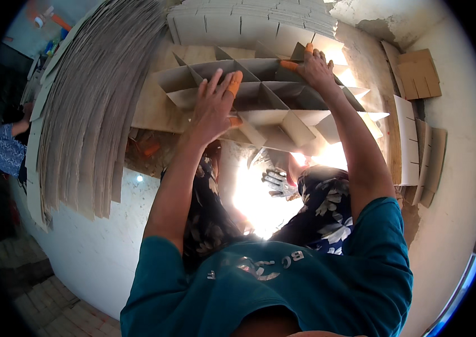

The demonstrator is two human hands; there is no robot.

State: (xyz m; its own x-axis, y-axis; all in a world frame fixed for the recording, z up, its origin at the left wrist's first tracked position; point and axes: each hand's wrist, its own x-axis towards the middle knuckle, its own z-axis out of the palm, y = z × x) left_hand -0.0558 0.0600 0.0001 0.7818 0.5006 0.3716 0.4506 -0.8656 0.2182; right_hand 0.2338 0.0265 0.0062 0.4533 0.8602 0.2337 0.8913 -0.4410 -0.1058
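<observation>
Left hand [214, 108] | right hand [316, 72] | fingers spread over cardboard divider grid [266, 117] | grip unclear | wooden table [149, 105] beneath

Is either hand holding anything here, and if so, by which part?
It cannot be told: the left hand and right hand are spread over the grey-beige interlocked cardboard grid, with no clear grip visible.

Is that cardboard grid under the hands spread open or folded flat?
Spread open: the cardboard grid shows crossing strips standing apart, with open cells visible between them.
</observation>
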